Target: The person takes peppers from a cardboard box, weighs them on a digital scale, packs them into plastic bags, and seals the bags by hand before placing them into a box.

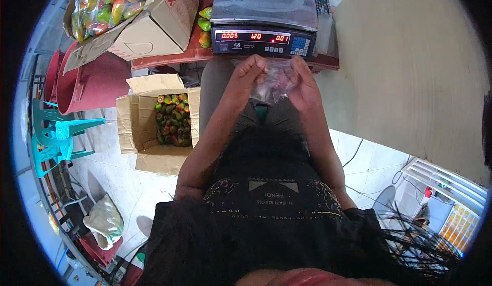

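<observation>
A clear plastic bag [275, 83] is stretched between my two hands above my lap, just in front of the scale. My left hand [247, 76] pinches its left edge, and my right hand [303, 83] pinches the edge opposite. The bag looks thin and crinkled; I cannot tell whether anything is inside. Behind it stands a digital weighing scale [264, 2] with a bare metal pan and red lit figures. Several green and orange peppers [204, 25] lie beside the scale on its left.
An open carton [128, 124] of peppers sits on the floor at left. Above it, another box [154, 35] holds bagged peppers. A turquoise chair [56, 137] and red tubs [95, 83] stand farther left. At right is a wide pale tabletop [410, 71]; cables trail on the floor.
</observation>
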A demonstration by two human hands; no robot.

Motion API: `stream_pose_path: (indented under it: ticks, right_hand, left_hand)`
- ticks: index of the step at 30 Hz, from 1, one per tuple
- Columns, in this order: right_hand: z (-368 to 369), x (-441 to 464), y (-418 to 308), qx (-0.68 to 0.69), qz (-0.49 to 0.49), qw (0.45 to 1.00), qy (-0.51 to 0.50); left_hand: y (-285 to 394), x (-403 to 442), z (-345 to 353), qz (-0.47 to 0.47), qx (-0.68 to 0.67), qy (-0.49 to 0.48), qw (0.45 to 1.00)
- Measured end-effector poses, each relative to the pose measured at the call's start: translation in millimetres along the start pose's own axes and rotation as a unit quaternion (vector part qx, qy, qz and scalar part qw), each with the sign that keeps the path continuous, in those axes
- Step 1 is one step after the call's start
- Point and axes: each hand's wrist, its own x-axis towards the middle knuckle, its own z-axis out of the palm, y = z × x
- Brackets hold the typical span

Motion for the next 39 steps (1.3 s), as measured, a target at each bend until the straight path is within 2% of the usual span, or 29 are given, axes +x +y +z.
stream_pose_path:
  ticks: [1,2,5,7,10,11,13,14,16,17,19,20,22,23,25,26,28,29,31,32,33,34,36,37,39]
  right_hand:
    - [9,-2,-1,0.006,-0.007,0.999,0.041]
    - [-3,1,-1,-0.043,0.003,0.999,-0.004]
    - [-33,6,-3,-0.219,0.021,0.971,-0.096]
    - [-17,0,-7,-0.374,0.011,0.921,-0.111]
    - [-24,2,-18,-0.412,0.087,0.900,-0.115]
    - [-24,5,-18,-0.338,0.072,0.933,-0.095]
    - [-16,11,-16,-0.183,0.042,0.981,-0.052]
    - [-12,12,-17,-0.145,0.030,0.988,-0.052]
    - [-3,14,-19,-0.067,0.009,0.996,-0.051]
    - [-11,19,-20,-0.015,0.047,0.991,-0.122]
    - [-20,27,-23,0.088,0.123,0.954,-0.261]
    - [-26,24,-21,0.000,0.104,0.976,-0.192]
    - [2,7,-23,-0.176,0.062,0.981,-0.049]
    - [0,6,-25,-0.255,0.086,0.959,-0.090]
    - [-9,4,-29,-0.406,0.131,0.888,-0.170]
    - [-12,6,-28,-0.362,0.102,0.914,-0.154]
    - [-18,11,-27,-0.271,0.042,0.955,-0.117]
    - [-20,14,-26,-0.210,0.043,0.971,-0.109]
    - [-21,21,-23,-0.086,0.046,0.991,-0.094]
    - [-24,23,-20,-0.034,0.068,0.986,-0.148]
    - [-29,25,-15,0.018,0.090,0.975,-0.202]
    - [-33,26,-11,0.070,0.112,0.958,-0.254]
    - [-43,24,-16,-0.051,0.113,0.972,-0.201]
    - [-44,23,-18,-0.112,0.112,0.972,-0.173]
    - [-31,11,-13,-0.276,0.127,0.940,-0.154]
  left_hand:
    - [-1,3,0,0.029,0.008,0.014,0.999]
    - [-2,5,-1,0.057,0.016,0.028,0.998]
    - [17,6,7,0.046,-0.013,0.040,0.998]
    - [17,12,-1,0.003,-0.077,0.013,0.997]
    - [19,9,-14,-0.069,-0.114,-0.032,0.991]
    - [19,9,-15,-0.095,-0.117,-0.049,0.987]
    - [21,2,-8,-0.090,0.011,-0.110,0.990]
    - [22,-2,-6,-0.087,0.075,-0.140,0.983]
    - [25,-8,-10,-0.113,0.115,-0.163,0.973]
    - [27,-10,-14,-0.125,0.135,-0.173,0.968]
    - [25,-3,-27,-0.037,0.105,-0.101,0.989]
    - [23,1,-32,0.007,0.090,-0.065,0.994]
    - [29,8,-27,0.012,-0.073,-0.012,0.997]
    - [31,10,-25,0.015,-0.155,0.014,0.988]
    - [27,13,-26,-0.031,-0.218,-0.027,0.975]
    - [23,14,-27,-0.055,-0.249,-0.048,0.966]
    - [16,14,-37,-0.078,-0.179,-0.040,0.980]
    - [13,14,-40,-0.089,-0.143,-0.036,0.985]
    - [24,-1,-20,-0.124,-0.031,-0.112,0.985]
    - [28,-7,-13,-0.140,0.025,-0.149,0.978]
    - [10,-2,-37,-0.195,0.049,-0.188,0.961]
    - [14,1,-37,-0.157,0.037,-0.151,0.975]
    - [21,3,-38,-0.078,0.014,-0.075,0.994]
    - [19,8,-40,-0.047,-0.049,-0.059,0.996]
    - [22,8,-28,-0.051,-0.147,-0.002,0.988]
